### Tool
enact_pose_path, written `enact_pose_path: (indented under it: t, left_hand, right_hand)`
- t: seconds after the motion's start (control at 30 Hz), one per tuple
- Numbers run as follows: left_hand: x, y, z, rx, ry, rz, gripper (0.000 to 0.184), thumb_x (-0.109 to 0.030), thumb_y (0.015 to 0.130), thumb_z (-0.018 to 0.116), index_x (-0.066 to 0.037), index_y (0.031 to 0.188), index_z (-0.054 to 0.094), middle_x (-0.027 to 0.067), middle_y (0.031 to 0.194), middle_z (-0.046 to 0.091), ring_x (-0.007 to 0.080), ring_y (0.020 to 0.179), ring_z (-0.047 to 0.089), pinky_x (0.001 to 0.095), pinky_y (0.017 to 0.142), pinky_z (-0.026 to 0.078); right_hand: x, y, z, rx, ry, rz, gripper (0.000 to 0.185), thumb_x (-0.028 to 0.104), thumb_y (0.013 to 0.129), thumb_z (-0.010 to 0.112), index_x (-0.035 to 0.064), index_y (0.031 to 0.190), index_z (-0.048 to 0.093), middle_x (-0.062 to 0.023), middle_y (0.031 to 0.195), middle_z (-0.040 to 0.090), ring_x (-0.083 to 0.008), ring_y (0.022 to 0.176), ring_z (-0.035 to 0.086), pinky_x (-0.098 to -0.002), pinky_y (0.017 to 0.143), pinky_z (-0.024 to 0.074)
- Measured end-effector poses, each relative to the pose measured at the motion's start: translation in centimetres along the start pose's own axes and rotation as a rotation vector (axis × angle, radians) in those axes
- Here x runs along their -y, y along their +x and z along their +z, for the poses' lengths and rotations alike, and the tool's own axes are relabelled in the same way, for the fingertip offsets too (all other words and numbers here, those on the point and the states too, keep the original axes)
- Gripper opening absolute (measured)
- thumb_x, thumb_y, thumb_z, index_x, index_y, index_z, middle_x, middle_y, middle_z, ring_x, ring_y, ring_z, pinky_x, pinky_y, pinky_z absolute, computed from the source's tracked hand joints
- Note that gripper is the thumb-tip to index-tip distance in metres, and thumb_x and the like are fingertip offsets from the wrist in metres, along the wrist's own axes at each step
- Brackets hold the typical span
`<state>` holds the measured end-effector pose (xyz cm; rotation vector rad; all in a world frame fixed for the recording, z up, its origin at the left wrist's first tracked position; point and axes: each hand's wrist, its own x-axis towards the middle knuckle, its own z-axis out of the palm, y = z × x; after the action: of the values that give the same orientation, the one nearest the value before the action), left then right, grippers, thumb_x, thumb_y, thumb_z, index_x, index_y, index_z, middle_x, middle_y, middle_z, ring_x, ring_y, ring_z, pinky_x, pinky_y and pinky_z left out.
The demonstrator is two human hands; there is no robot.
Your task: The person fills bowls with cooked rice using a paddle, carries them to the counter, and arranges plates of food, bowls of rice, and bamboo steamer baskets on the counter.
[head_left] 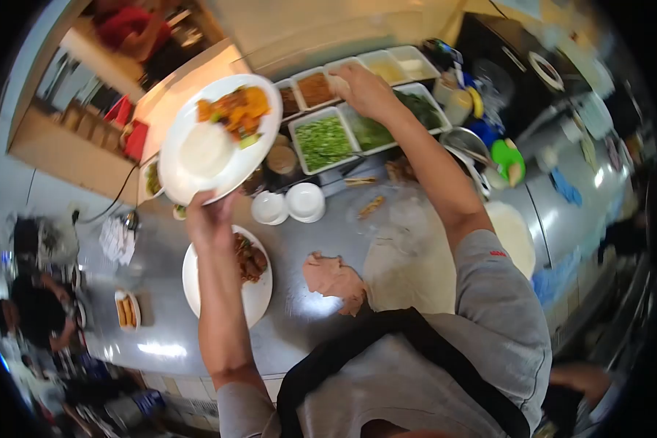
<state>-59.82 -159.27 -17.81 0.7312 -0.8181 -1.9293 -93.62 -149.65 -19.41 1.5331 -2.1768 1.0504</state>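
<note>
My left hand (213, 223) grips the near rim of a white oval plate (174, 171), held tilted above the counter. On that plate lie a mound of white rice (206, 149) and orange, saucy food pieces (237, 113). My right hand (361, 87) reaches over the back row of containers, its fingers drawn together at a container beside the one of brown-orange food (315, 89). Whatever is between those fingertips is too small to make out. Just in front of it sit containers of chopped green onion (324, 142) and leafy greens (372, 131).
Another white plate (261, 303) with brown meat lies under my left forearm. Stacked small white dishes (304, 201), a crumpled pinkish sheet (336, 281) and a small dish of rolls (126, 310) are on the steel counter (160, 255). Other people (36, 306) stand at left.
</note>
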Motion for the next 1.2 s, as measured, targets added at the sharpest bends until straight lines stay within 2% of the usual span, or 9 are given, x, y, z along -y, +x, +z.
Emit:
enact_pose_path:
  t: [0.17,0.2,0.33,0.4,0.47,0.6,0.83,0.97,1.2]
  left_hand:
    - [-0.6,-4.4,-1.8,0.043,-0.039,0.026,0.050,0.002,0.068,0.054,0.005,0.117,0.043,0.0195,0.110,0.056,0.0335,0.101,0.057,0.0421,0.082,0.054]
    - [-0.5,-5.7,-2.0,0.065,-0.071,0.052,0.049,0.002,0.067,0.055,0.005,0.115,0.044,0.0189,0.108,0.056,0.0329,0.099,0.058,0.0421,0.081,0.054]
    - [-0.3,-9.5,-4.7,0.088,-0.135,-0.085,0.036,-0.001,0.070,0.057,0.007,0.104,0.050,0.0143,0.091,0.061,0.0272,0.073,0.063,0.0344,0.064,0.057]
    - [0.0,-11.5,-5.7,0.160,-0.134,-0.115,0.035,-0.003,0.071,0.057,0.007,0.103,0.048,0.0148,0.092,0.061,0.0270,0.071,0.063,0.0341,0.063,0.057]
    - [0.5,-13.1,-6.6,0.144,-0.109,-0.095,0.032,-0.003,0.072,0.056,0.005,0.102,0.048,0.0146,0.091,0.061,0.0277,0.068,0.063,0.0342,0.065,0.057]
    - [-0.2,-17.5,-5.7,0.169,-0.072,-0.071,0.041,0.004,0.072,0.049,0.011,0.112,0.044,0.0170,0.103,0.058,0.0267,0.081,0.065,0.0347,0.069,0.058]
    - [0.3,-19.6,-6.0,0.239,-0.024,-0.154,0.041,0.004,0.072,0.049,0.011,0.112,0.044,0.0187,0.102,0.058,0.0266,0.081,0.065,0.0344,0.071,0.058]
    - [1.5,-19.6,-5.5,0.256,-0.026,-0.213,0.041,0.004,0.071,0.049,0.011,0.111,0.044,0.0190,0.102,0.058,0.0268,0.079,0.065,0.0341,0.068,0.058]
    - [2.2,-18.8,-4.7,0.260,-0.021,-0.230,0.036,0.005,0.072,0.049,0.011,0.107,0.045,0.0193,0.098,0.059,0.0275,0.075,0.065,0.0333,0.065,0.058]
  right_hand:
    - [-8.4,-2.2,-6.8,-0.372,-0.645,0.260,0.016,0.009,0.081,0.049,0.0057,0.085,0.065,-0.0172,0.087,0.061,-0.0320,0.089,0.057,-0.0389,0.076,0.0461]
    - [-5.8,-4.5,-9.7,-0.706,-0.228,0.278,0.018,0.010,0.078,0.054,0.0055,0.092,0.065,-0.0175,0.095,0.060,-0.0325,0.093,0.057,-0.0402,0.081,0.0449]
    - [-6.2,-8.7,-12.1,-0.493,-0.382,0.594,0.053,0.029,0.071,0.064,-0.0004,0.114,0.053,-0.0256,0.119,0.052,-0.0383,0.114,0.047,-0.0429,0.094,0.0389]
    - [-9.2,-9.3,-11.8,0.060,-0.389,0.758,0.059,0.032,0.069,0.066,-0.0017,0.115,0.052,-0.0253,0.113,0.056,-0.0395,0.107,0.052,-0.0440,0.090,0.0416]
    - [-23.2,-10.0,-7.7,0.121,-0.393,0.687,0.063,0.037,0.068,0.066,-0.0027,0.115,0.051,-0.0246,0.106,0.060,-0.0391,0.101,0.056,-0.0445,0.087,0.0430]
    - [-15.4,-10.2,-10.5,0.081,-0.201,0.838,0.063,0.040,0.067,0.067,-0.0001,0.114,0.053,-0.0244,0.108,0.059,-0.0373,0.101,0.057,-0.0430,0.087,0.0434]
    - [3.1,-10.0,-18.2,-0.452,-0.015,0.147,0.054,0.037,0.074,0.065,0.0054,0.116,0.052,-0.0201,0.107,0.060,-0.0371,0.101,0.056,-0.0394,0.087,0.0439]
    - [10.1,-10.0,-21.1,0.000,-0.341,-0.335,0.052,0.025,0.073,0.067,0.0075,0.119,0.050,-0.0159,0.108,0.057,-0.0347,0.097,0.057,-0.0361,0.085,0.0448]
    - [19.5,-12.3,-21.6,0.515,-0.822,-0.387,0.022,0.007,0.064,0.063,0.0095,0.085,0.060,-0.0104,0.073,0.061,-0.0299,0.076,0.061,-0.0403,0.065,0.0476]
